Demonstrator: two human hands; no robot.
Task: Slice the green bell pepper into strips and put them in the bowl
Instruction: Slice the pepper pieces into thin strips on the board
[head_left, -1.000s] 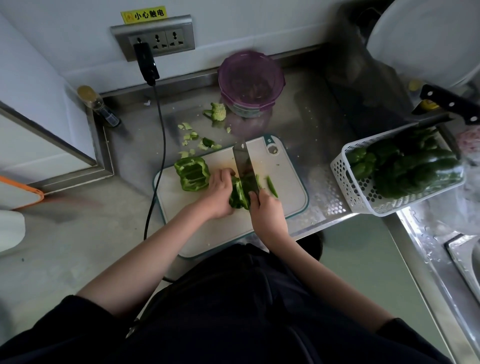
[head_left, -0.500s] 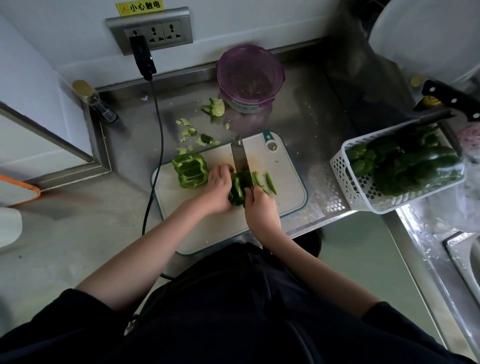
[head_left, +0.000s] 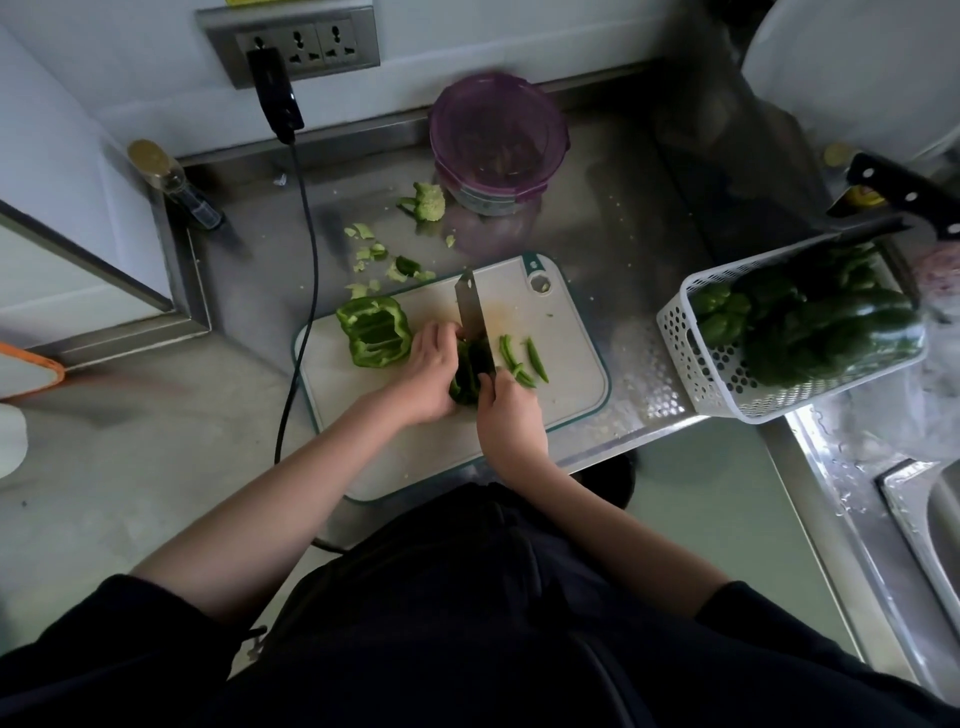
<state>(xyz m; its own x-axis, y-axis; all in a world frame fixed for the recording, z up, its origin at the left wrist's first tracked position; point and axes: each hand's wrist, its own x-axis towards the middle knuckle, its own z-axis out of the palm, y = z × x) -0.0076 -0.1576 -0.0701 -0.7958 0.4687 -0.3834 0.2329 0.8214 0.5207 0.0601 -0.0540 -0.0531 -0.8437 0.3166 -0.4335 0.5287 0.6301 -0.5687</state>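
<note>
L hand (head_left: 431, 371) pins pepper piece (head_left: 467, 376) on board, R hand (head_left: 511, 415) grips knife (head_left: 470, 317) handle. Strips (head_left: 522, 358) just R of blade. Skin prob. slick, flesh crisp; hold w/ curled fingertips.

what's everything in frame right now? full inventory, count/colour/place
cutting board: 1, white with green rim, counter centre
pepper piece being cut: 1, dark green, on board between the hands
pepper half: 1, green, board's left end
pepper strips: a few, green, on board right of blade
knife: 1, steel blade, over the cut piece
bowl: 1, purple, back of counter
pepper core: 1, pale green, left of bowl
scraps: several, pale green, behind board
basket: 1, white, right, holding whole green peppers
second knife: 1, black handle, behind basket
socket strip: 1, grey, wall, black plug in
bottle: 1, gold cap, left corner
left hand: holds pepper piece
right hand: grips knife
</note>
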